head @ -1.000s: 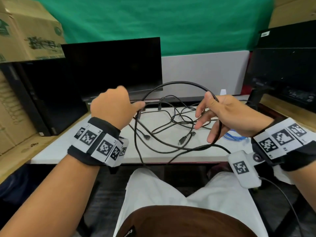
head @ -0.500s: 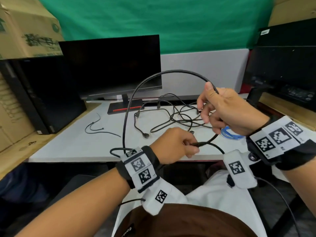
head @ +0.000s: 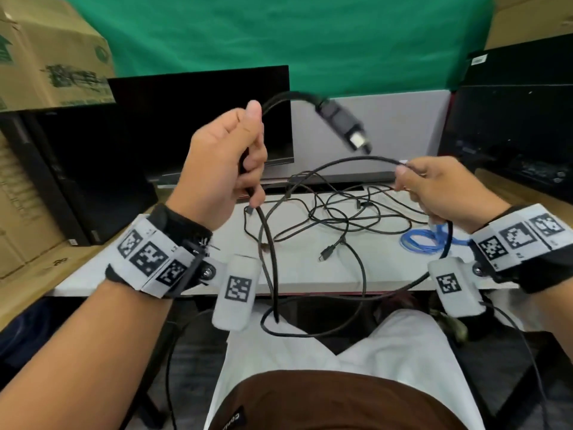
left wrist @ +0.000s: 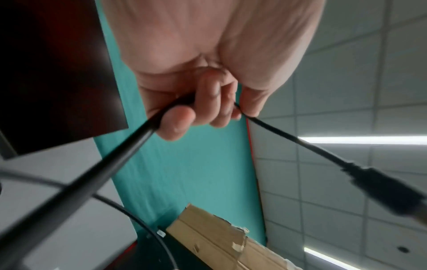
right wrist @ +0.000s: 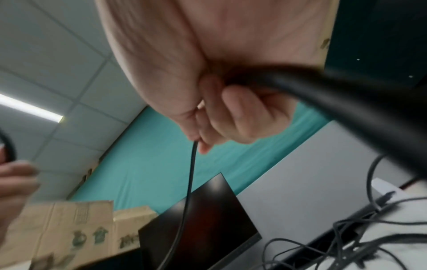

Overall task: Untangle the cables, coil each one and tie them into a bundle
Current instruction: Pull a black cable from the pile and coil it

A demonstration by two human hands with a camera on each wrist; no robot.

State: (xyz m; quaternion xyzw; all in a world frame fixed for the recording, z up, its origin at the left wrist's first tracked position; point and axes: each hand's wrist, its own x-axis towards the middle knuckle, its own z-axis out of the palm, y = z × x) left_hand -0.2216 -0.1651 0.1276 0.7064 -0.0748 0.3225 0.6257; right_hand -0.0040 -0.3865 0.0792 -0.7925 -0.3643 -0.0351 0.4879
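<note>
My left hand [head: 248,169] is raised above the white table [head: 102,268] and grips a thick black cable [head: 269,243]. The cable's plug [head: 344,125] swings free in the air, blurred. The same cable arcs over to my right hand [head: 412,184], which grips it, then loops down over my lap. In the left wrist view the fingers [left wrist: 208,98] curl round the cable [left wrist: 115,160], with the plug [left wrist: 388,191] to the right. In the right wrist view the fingers [right wrist: 245,113] wrap the cable [right wrist: 335,102]. A tangle of thin black cables [head: 335,218] lies on the table beside a blue coil [head: 421,240].
A dark monitor [head: 198,119] stands at the back of the table, with a black computer tower [head: 77,181] and cardboard boxes [head: 52,57] to its left. Black equipment [head: 511,119] fills the right side. A loose small connector [head: 327,252] lies mid-table.
My left hand has risen from the table's front edge to above it, lifting the thick cable so its plug end swings in the air. The right hand keeps its hold.
</note>
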